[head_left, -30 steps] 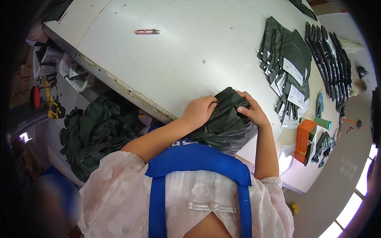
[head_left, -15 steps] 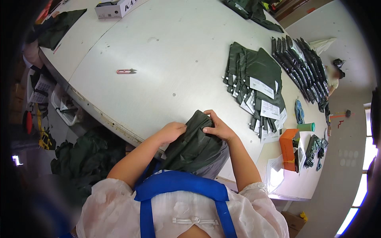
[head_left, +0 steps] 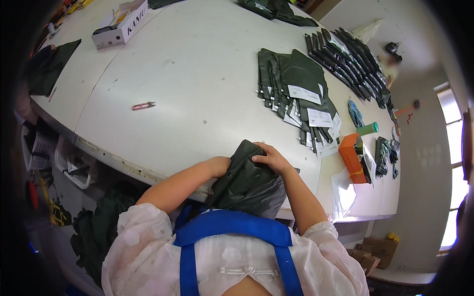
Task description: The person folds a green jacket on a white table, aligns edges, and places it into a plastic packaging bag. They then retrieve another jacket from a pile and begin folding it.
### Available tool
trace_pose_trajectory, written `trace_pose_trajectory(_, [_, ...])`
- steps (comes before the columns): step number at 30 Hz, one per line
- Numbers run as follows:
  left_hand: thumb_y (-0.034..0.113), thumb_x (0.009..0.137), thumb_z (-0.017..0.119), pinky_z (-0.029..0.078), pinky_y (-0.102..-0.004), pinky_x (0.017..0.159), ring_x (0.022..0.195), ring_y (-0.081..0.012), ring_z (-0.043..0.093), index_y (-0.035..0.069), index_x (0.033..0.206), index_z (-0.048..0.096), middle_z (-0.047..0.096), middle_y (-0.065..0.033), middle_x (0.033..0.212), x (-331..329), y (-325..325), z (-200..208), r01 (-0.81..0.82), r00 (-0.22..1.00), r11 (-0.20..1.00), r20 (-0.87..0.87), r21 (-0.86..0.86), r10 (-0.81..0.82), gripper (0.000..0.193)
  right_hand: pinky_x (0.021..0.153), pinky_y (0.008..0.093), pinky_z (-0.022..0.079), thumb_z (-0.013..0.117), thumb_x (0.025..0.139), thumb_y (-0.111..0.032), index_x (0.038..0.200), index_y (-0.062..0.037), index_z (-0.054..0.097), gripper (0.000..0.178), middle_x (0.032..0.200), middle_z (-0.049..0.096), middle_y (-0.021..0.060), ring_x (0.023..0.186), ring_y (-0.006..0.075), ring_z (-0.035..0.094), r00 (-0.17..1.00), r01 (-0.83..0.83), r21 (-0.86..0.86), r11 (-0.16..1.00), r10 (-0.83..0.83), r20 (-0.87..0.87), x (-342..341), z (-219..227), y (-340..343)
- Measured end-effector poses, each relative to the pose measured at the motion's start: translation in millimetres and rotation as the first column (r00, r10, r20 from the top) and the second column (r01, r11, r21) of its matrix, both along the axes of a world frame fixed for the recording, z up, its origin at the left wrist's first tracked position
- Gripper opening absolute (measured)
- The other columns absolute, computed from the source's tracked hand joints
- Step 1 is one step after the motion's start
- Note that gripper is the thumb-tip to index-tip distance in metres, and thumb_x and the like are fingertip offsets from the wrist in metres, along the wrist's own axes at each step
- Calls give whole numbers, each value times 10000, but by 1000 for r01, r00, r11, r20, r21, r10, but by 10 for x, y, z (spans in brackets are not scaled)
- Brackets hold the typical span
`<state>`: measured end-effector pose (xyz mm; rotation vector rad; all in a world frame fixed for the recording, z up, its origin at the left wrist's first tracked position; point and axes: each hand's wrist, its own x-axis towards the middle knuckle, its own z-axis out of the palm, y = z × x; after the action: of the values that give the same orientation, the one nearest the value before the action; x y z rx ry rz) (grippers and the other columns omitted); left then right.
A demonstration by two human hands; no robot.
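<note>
A dark green cloth piece (head_left: 249, 185) is bunched in front of my chest at the table's near edge, its top corner peaked over the tabletop. My right hand (head_left: 270, 159) grips its upper right side, thumb on the near face and fingers behind. At its left side, my left hand (head_left: 220, 166) reaches into a fold, and the cloth hides its fingers.
Thread snips (head_left: 143, 105) lie on the white table (head_left: 173, 133). Dark green pieces with white labels (head_left: 301, 89) are stacked to the right, beyond an orange box (head_left: 351, 160). Black plastic packs (head_left: 345, 61) stand farther off. Dark green cloth (head_left: 101, 232) is heaped lower left.
The view has turned, so the things on the table sit farther left in it. My left hand's fingers have slipped into the cloth, while my right hand keeps its grip.
</note>
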<state>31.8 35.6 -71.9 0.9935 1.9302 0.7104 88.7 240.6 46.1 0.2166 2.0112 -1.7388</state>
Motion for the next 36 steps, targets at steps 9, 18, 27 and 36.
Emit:
trace_pose_trajectory(9, [207, 785, 580, 500, -412, 744, 832, -360, 642, 49, 885, 677, 666, -200, 880, 282, 120, 214, -431, 890, 878, -64, 208, 452, 212, 1051, 342, 331, 720, 802, -240, 1401, -88, 394, 699, 1273, 526, 74, 1202, 196, 465, 990, -135, -165, 977, 139, 10, -54, -85, 479])
trace_pose_trajectory(18, [113, 759, 646, 478, -372, 710, 769, -300, 624, 37, 920, 587, 637, -188, 828, 368, 168, -123, -775, 619, 614, 372, 149, 692, 187, 837, 262, 453, 660, 865, -125, 1182, -83, 564, 334, 1032, 608, 10, 944, 109, 546, 998, -26, 104, 994, 33, -62, -201, -280, 428])
trace_pose_trajectory(27, [67, 785, 608, 481, -401, 669, 756, -350, 605, 27, 883, 544, 614, -172, 838, 193, 290, 147, -797, 555, 488, 112, 357, 824, 124, 847, 385, 475, 678, 772, -87, 1084, -107, 623, 317, 967, 571, 120, 966, 315, 542, 806, -228, 668, 708, 522, -278, -191, -132, 176])
trace_pose_trajectory(36, [118, 767, 662, 468, -408, 573, 656, -306, 583, 81, 831, 563, 586, -81, 753, 211, 234, 348, -546, 516, 626, -364, 557, 775, 124, 771, 376, 520, 732, 736, -91, 1026, -97, 601, 319, 1075, 532, 129, 928, 306, 582, 750, 97, 685, 722, 400, -528, -17, -571, 30])
